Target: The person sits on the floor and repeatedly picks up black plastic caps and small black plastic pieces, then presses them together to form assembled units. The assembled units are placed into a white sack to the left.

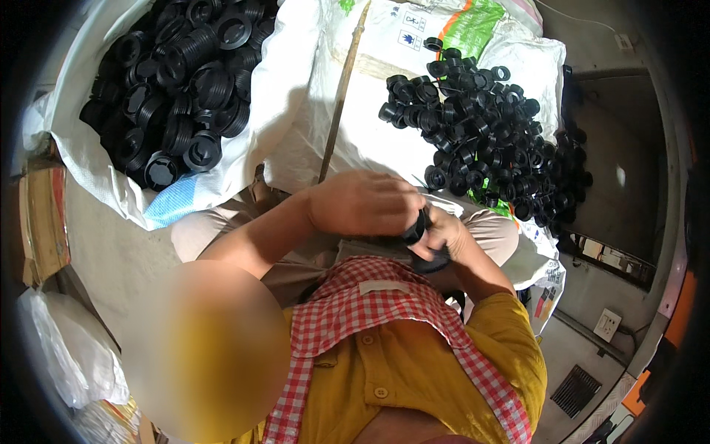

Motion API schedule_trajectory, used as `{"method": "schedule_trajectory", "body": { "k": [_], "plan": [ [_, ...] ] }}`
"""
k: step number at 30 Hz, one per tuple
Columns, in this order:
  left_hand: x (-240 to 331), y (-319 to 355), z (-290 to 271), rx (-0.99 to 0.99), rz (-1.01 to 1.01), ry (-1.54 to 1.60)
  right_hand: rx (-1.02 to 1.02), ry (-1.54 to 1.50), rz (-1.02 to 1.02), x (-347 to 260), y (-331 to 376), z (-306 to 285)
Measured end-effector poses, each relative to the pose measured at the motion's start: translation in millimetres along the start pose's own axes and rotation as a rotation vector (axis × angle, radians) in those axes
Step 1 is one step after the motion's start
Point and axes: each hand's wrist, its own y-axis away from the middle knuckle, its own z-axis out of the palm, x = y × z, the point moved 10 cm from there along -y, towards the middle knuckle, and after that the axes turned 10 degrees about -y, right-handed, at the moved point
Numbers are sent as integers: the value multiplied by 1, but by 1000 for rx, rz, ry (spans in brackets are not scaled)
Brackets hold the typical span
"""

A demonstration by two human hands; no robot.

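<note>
In the head view, the right hand holds a black ring over the lap. The left hand is right by it, but blurry, so I can't tell its grip. Small black rings lie ahead, to the right. Big black caps fill a white bag on the left.

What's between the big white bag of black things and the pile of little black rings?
A thin stick runs between the white bag and the black ring pile, across white sheeting, in the head view.
</note>
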Motion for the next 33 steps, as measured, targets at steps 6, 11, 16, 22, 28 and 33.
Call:
{"method": "schedule_trajectory", "body": {
  "k": [6, 11, 16, 22, 28, 33],
  "plan": [
    [-105, 68, -3, 337, -1110, 828, 289, 140, -546, -53, 20, -25],
    [-63, 72, 79, 49, -1136, 1098, 677, 115, -956, -77, 7, -62],
    [-83, 79, 69, 45, -1202, 798, 1087, 948, -1047, -105, 15, -62],
    [-57, 10, -66, 54, -621, -587, 1572, 1275, -904, -132, 93, -180],
    [-83, 50, -194, 333, -879, -1396, 1988, 1279, -204, -147, 122, -264],
    [-65, 27, -124, 283, -474, -1054, 2010, 1293, 395, -161, 96, -269]
  ]
}}
